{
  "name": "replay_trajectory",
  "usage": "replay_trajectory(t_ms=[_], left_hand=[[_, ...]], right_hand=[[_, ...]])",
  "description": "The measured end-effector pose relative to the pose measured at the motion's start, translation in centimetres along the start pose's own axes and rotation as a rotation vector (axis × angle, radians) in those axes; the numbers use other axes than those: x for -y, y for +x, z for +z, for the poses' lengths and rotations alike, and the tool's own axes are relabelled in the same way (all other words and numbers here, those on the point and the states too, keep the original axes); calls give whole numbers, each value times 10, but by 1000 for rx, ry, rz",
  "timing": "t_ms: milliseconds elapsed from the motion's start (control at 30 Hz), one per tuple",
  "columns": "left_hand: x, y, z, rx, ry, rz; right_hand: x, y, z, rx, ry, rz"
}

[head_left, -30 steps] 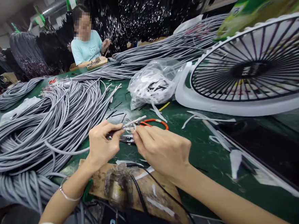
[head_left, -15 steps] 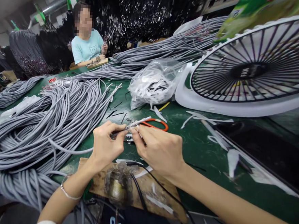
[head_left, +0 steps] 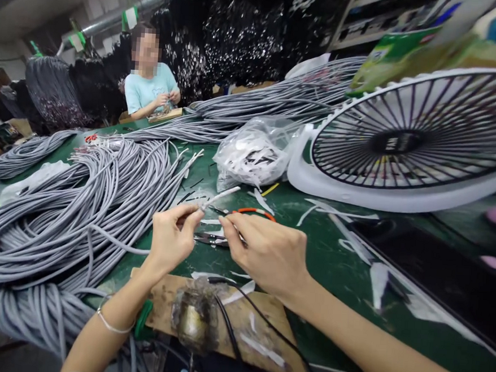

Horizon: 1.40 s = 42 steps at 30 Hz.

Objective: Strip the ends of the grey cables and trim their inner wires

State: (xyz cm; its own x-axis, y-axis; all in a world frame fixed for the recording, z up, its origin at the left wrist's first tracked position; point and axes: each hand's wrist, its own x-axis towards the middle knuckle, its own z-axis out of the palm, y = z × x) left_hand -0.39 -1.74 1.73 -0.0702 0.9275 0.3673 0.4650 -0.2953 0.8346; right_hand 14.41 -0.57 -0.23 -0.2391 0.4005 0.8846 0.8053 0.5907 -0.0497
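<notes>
My left hand (head_left: 171,238) is closed in a pinch on the end of a grey cable (head_left: 116,243), whose stripped white tip (head_left: 220,196) sticks out past my fingers. My right hand (head_left: 264,254) is just to the right of it, fingers curled and pinched near the same end. What those fingers hold is too small to make out. Under both hands lie orange-handled scissors (head_left: 252,212) on the green table (head_left: 332,254). A wooden block (head_left: 230,321) with a soldering stand and black wires sits at the near edge below my wrists.
A big pile of coiled grey cables (head_left: 58,224) fills the left side. A plastic bag of white scraps (head_left: 254,152) and a white fan grille (head_left: 407,146) lie at the back right. Another person (head_left: 151,85) sits at the far end, handling something.
My hands have drawn slightly apart. The cable's white tip now points up and away from my right fingers. The view has tilted down a little.
</notes>
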Motion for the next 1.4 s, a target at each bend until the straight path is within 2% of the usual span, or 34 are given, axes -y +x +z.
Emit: replay_trajectory(t_ms=[267,500,667,767,900,967,1033,1067,1133,1200,1300,1400], left_hand=[[-4,-4,1,73,37,70],[-9,-4,2,162,9,66],[-10,-4,4,127,-78,18],[-6,-9,7,58,23,114],[3,-15,12,-95,281,377],[8,-12,11,-117,358,429],[13,-5,7,-91,363,333],[14,0,5,-71,335,239],[15,8,-1,-26,204,40],[13,12,-4,11,-6,-78],[5,10,-4,101,-260,-143],[-2,5,-3,159,-365,-158]], right_hand=[[-2,0,-2,38,9,21],[-1,2,-1,166,333,153],[1,-2,-1,-1,388,32],[0,-1,1,-1,423,49],[5,4,1,165,508,308],[14,3,-1,130,473,275],[26,-1,-5,53,455,82],[31,-3,-6,34,491,-49],[37,-6,-6,47,564,-201],[33,-6,-3,75,530,-54],[17,-1,4,158,423,216],[6,3,7,211,426,281]])
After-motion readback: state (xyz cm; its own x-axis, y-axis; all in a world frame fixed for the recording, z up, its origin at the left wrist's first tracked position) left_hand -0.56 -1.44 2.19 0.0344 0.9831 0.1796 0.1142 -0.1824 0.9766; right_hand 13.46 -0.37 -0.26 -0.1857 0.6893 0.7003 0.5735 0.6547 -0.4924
